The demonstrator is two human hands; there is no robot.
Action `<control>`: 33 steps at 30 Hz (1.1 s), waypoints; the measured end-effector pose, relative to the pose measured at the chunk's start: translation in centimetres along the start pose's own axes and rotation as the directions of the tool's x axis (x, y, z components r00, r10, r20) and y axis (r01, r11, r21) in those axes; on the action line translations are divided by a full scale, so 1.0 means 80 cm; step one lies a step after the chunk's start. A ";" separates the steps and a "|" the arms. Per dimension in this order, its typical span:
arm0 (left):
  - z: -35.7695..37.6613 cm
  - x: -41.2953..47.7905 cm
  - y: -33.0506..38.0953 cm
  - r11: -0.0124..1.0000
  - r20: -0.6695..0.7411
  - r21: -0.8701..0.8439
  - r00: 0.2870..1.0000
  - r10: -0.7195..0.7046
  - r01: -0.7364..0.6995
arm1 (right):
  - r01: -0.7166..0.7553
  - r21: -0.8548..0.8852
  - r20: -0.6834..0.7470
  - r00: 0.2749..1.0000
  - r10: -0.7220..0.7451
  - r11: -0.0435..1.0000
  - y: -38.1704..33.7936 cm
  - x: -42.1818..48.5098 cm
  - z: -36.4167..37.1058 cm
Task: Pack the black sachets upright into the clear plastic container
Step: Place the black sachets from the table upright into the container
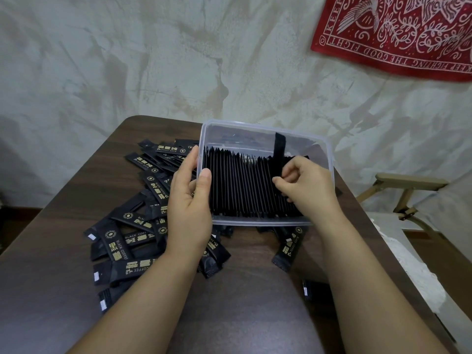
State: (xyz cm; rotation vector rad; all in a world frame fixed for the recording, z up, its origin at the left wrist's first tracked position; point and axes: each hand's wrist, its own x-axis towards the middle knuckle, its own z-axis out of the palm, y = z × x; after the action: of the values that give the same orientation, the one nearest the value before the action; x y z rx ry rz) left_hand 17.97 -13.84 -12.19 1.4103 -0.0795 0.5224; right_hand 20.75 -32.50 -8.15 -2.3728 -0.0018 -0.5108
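1. One dark wooden table [245, 302] fills the lower part of the view, set against a pale mottled wall.
2. A red printed cloth [398, 34] hangs on that wall at the upper right, and a wooden chair [408, 185] stands just beside the table's right edge.
3. The clear plastic container [255, 223] sits near the table's middle, lidless.
4. Loose sachets [135, 233] lie flat in an overlapping heap left of the container. A few more lie below it and to the right.
5. Packed sachets [245, 185] stand on edge in a tight row across the near side of the container. The far side shows bare floor.
6. The left hand [190, 198] grips the container's left end, thumb hooked over the rim and fingers outside the wall.
7. The right hand [306, 185] is curled at the row's right end, fingertips pinching the raised sachet.
8. The raised sachet [279, 146] juts well above its neighbours, upright.
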 end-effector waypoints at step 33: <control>0.000 0.000 0.002 1.000 -0.040 0.025 0.999 -0.016 0.017 | 0.036 -0.034 0.321 0.947 -0.023 0.999 -0.024 -0.014 -0.057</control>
State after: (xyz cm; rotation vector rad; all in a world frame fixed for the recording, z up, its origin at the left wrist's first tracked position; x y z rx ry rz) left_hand 17.89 -13.83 -12.05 1.4238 -0.0294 0.5386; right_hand 17.83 -33.83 -4.23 -2.4720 -0.1759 -0.1341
